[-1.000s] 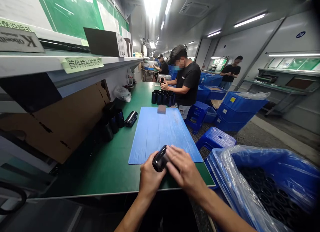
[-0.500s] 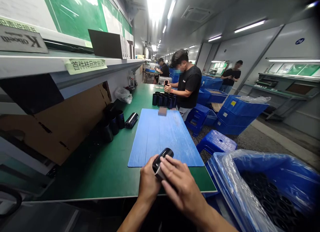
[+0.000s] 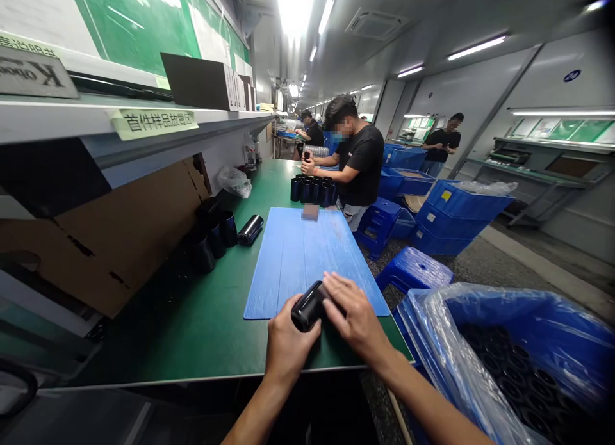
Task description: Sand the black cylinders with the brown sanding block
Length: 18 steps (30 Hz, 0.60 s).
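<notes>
My left hand [image 3: 289,342] is wrapped round the near part of a glossy black cylinder [image 3: 306,309], which is tilted over the near edge of the blue mat [image 3: 283,266]. Against the cylinder's right side, my right hand [image 3: 353,317] presses a small dark grey pad [image 3: 323,295], its fingers lying over it; most of the pad is hidden and blurred. Another black cylinder [image 3: 250,230] lies on its side left of the mat. Several dark cylinders [image 3: 216,240] stand farther left on the green table [image 3: 192,336].
Beyond the mat stand several black cylinders [image 3: 312,190], where a co-worker [image 3: 362,157] handles another one. At right, a blue bin [image 3: 552,323] lined with clear plastic holds many black cylinders. Blue stools [image 3: 418,266] and stacked crates [image 3: 446,218] are behind it. A shelf [image 3: 144,121] overhangs at left.
My right hand with the grey pad has moved up and away along the cylinder, from its near end toward its far end. The co-worker's hands have shifted slightly left.
</notes>
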Available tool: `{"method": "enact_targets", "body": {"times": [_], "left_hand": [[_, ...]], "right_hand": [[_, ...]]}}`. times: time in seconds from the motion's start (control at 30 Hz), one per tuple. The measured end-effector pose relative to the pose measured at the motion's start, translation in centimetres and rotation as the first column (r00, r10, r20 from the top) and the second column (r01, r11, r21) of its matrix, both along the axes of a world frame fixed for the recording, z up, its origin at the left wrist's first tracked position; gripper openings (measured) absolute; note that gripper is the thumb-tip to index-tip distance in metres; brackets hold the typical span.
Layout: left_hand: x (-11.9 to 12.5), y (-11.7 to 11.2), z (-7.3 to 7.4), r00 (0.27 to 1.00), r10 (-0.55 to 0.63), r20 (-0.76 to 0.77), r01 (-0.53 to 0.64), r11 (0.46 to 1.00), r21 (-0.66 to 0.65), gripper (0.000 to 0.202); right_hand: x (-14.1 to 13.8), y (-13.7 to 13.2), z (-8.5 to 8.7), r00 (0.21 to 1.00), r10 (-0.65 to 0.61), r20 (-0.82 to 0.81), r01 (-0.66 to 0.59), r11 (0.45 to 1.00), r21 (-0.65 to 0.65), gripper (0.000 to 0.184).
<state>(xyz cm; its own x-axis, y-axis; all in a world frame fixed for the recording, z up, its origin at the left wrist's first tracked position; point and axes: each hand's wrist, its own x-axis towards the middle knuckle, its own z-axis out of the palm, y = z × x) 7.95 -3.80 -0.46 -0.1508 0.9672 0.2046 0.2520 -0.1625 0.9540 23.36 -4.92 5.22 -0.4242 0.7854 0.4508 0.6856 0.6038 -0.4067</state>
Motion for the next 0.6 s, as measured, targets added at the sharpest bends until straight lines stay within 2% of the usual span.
{"method": "enact_targets", "body": {"times": [0.13, 0.17, 0.2, 0.27, 0.3, 0.33, 0.4, 0.43, 0.47, 0.5, 0.53, 0.57, 0.6], "left_hand": [[0.0, 0.2, 0.1, 1.0, 0.004, -0.009, -0.004, 1.0, 0.002, 0.042], [0.0, 0.2, 0.1, 1.0, 0.018, -0.019, -0.018, 1.0, 0.002, 0.044], [0.1, 0.3, 0.1, 0.999, 0.033, -0.033, -0.033, 0.999, 0.003, 0.046], [0.1, 0.2, 0.1, 0.997, 0.04, -0.058, -0.04, 0.999, 0.002, 0.05], [0.1, 0.2, 0.1, 0.997, 0.033, -0.068, -0.032, 0.999, 0.004, 0.049], [0.1, 0.2, 0.1, 0.997, 0.025, -0.077, -0.025, 1.0, 0.009, 0.049], [0.1, 0.1, 0.1, 0.995, 0.029, -0.098, -0.027, 0.999, 0.019, 0.049], [0.1, 0.0, 0.0, 0.994, 0.035, -0.108, -0.033, 0.999, 0.021, 0.049], [0.0, 0.0, 0.0, 0.992, 0.041, -0.116, -0.039, 0.999, 0.019, 0.049], [0.0, 0.0, -0.1, 0.991, 0.047, -0.123, -0.046, 0.999, 0.015, 0.049], [0.0, 0.0, -0.1, 0.99, 0.052, -0.13, -0.051, 0.999, 0.009, 0.049], [0.0, 0.0, -0.1, 0.989, 0.056, -0.135, -0.056, 0.998, 0.004, 0.05], [-0.1, 0.1, -0.2, 0.989, 0.057, -0.138, -0.057, 0.998, 0.001, 0.05]], "right_hand": [[1.1, 1.6, -0.3, 0.996, 0.03, -0.087, -0.04, 0.992, -0.116, 0.048], [1.9, 2.5, -0.3, 0.978, -0.073, -0.194, 0.044, 0.988, -0.151, 0.041], [2.8, 3.5, -0.2, 0.963, -0.138, -0.234, 0.101, 0.982, -0.16, 0.039], [5.0, 5.2, 0.1, 0.916, -0.249, -0.313, 0.202, 0.964, -0.175, 0.042], [6.0, 5.8, 0.3, 0.87, -0.284, -0.403, 0.209, 0.953, -0.221, 0.044], [6.9, 6.1, 0.3, 0.787, -0.32, -0.527, 0.182, 0.937, -0.298, 0.046], [8.1, 5.9, 0.2, 0.534, -0.404, -0.743, 0.046, 0.891, -0.451, 0.048], [8.4, 5.6, 0.0, 0.41, -0.443, -0.797, -0.031, 0.867, -0.498, 0.049], [8.5, 5.1, -0.3, 0.326, -0.473, -0.819, -0.091, 0.846, -0.525, 0.051], [8.4, 4.5, -0.5, 0.3, -0.488, -0.819, -0.115, 0.834, -0.539, 0.054], [8.1, 3.8, -0.7, 0.306, -0.495, -0.813, -0.114, 0.829, -0.548, 0.057], [7.5, 3.1, -0.9, 0.326, -0.497, -0.805, -0.094, 0.83, -0.55, 0.057], [6.8, 2.2, -1.0, 0.381, -0.484, -0.788, -0.042, 0.842, -0.538, 0.056]]}}
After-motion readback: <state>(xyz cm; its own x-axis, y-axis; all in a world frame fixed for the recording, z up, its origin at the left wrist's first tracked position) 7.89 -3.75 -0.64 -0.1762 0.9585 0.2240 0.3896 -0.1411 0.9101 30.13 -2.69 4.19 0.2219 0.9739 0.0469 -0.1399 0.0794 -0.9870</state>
